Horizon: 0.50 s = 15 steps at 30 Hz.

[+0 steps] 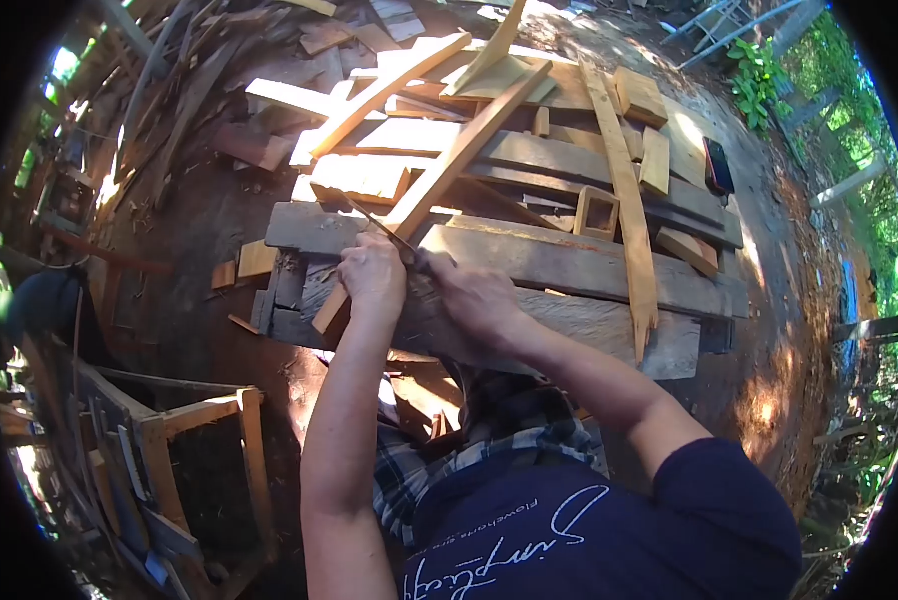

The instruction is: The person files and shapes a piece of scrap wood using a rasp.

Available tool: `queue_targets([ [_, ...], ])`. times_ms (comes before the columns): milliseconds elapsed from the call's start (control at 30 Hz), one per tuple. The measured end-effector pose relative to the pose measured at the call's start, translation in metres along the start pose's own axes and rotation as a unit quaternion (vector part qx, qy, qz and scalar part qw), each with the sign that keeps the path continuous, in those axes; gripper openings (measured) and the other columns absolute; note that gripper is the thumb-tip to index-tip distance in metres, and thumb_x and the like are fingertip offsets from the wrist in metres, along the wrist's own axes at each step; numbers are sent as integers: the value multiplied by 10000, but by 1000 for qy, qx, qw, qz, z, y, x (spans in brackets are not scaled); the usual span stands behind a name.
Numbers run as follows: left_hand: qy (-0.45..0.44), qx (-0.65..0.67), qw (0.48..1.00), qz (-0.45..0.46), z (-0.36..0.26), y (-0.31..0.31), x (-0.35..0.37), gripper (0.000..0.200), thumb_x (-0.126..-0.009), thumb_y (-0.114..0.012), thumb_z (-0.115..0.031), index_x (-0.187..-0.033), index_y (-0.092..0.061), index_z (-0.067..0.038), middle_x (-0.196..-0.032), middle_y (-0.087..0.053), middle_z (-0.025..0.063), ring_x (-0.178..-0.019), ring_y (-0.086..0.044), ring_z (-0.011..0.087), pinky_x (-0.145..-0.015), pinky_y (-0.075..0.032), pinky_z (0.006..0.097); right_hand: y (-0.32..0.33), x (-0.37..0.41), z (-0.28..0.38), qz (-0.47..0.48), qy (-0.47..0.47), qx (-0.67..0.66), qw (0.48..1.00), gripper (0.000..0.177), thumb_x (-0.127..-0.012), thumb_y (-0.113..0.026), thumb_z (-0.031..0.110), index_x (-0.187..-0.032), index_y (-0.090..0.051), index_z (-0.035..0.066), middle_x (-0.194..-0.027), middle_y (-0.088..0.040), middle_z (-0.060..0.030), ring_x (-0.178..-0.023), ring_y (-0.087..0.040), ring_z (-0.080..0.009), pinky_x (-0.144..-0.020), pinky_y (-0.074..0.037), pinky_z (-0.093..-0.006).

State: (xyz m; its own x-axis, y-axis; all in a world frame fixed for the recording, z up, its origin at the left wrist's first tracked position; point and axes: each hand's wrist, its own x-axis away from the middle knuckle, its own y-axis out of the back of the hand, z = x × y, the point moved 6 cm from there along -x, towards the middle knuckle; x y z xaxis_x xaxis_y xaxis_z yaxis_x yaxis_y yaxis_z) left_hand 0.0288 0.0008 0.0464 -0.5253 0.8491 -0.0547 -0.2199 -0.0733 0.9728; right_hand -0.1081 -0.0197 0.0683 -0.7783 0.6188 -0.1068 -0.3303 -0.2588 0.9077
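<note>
A long wooden strip (469, 150) lies slantwise across the planked workbench (529, 255), its near end sticking out past the front edge. My left hand (374, 275) is closed over this strip near that end, fingers curled round it. Close beside it, my right hand (479, 300) grips a hand tool with a thin dark blade (381, 222). The blade crosses the strip just beyond my left knuckles and points up and left. Its handle is mostly hidden in my right fingers, and I cannot tell the exact kind of tool.
Loose boards and offcuts cover the bench, among them a long pale slat (624, 200), a small box-like wooden frame (596, 213) and a block (640, 97). A phone (718, 167) lies at the right end. At lower left stands a wooden frame (254, 450); scrap wood lies behind.
</note>
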Motion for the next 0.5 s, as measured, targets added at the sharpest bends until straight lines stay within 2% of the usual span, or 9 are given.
queue_targets([
  [67, -3, -7, 1000, 4, -3, -6, 0, 228, -889, -498, -173, -993, -616, -9, -906, -589, 95, -790, -656, 285, -540, -561, 414, -6, 17, -16, 4, -28, 41, 999, 201, -924, -436, 137, -1122, -466, 121, -719, -661, -142, -645, -679, -310, -554, -537, -412],
  [100, -11, 5, 1000, 6, -2, -6, 1, 225, -885, -502, -166, -992, -612, -2, -919, -588, 100, -798, -657, 292, -542, -560, 427, 4, 15, -10, -6, -22, 3, 1000, 196, -924, -438, 140, -1116, -465, 113, -734, -661, -146, -667, -679, -319, -562, -532, -424],
  [167, -27, 43, 999, -7, 1, 0, 5, 212, -893, -494, -152, -980, -608, 4, -936, -588, 111, -822, -650, 306, -618, -561, 411, -9, -2, -9, -25, -17, -8, 999, 144, -912, -452, 170, -1038, -476, 107, -682, -635, -173, -645, -662, -353, -537, -513, -469],
  [200, -28, 61, 998, -9, 2, 2, 5, 210, -898, -488, -148, -982, -603, 6, -943, -589, 116, -830, -647, 308, -648, -560, 402, -9, -12, -4, -46, -18, -37, 998, 139, -911, -444, 150, -1039, -475, 107, -674, -632, -173, -638, -659, -357, -546, -517, -468],
  [267, -19, 61, 998, 0, 4, 3, 4, 206, -903, -484, -142, -994, -593, 7, -952, -590, 125, -837, -642, 308, -676, -555, 383, -12, -22, -1, -22, -29, -37, 999, 146, -916, -433, 141, -1051, -475, 103, -683, -630, -174, -634, -654, -355, -553, -512, -474],
  [400, -16, 53, 998, -1, 2, 5, 6, 204, -910, -486, -156, -986, -587, 4, -947, -592, 124, -833, -643, 305, -650, -556, 394, 1, 14, -11, -60, -10, -47, 997, 153, -924, -437, 160, -1061, -474, 101, -698, -631, -178, -653, -656, -357, -562, -515, -473],
  [467, -18, 54, 998, -6, 1, 7, 7, 209, -913, -482, -164, -982, -589, 2, -944, -592, 123, -831, -643, 304, -644, -555, 397, 1, 31, -17, 9, -32, -4, 999, 162, -932, -439, 175, -1069, -474, 96, -715, -634, -180, -669, -659, -354, -569, -518, -467],
  [500, -27, 47, 998, -11, 1, 8, 8, 214, -916, -479, -172, -978, -591, 0, -940, -591, 121, -830, -642, 304, -637, -554, 400, -4, 26, -15, 14, -31, -8, 999, 162, -932, -439, 175, -1069, -474, 96, -715, -634, -180, -669, -659, -354, -569, -518, -467],
])
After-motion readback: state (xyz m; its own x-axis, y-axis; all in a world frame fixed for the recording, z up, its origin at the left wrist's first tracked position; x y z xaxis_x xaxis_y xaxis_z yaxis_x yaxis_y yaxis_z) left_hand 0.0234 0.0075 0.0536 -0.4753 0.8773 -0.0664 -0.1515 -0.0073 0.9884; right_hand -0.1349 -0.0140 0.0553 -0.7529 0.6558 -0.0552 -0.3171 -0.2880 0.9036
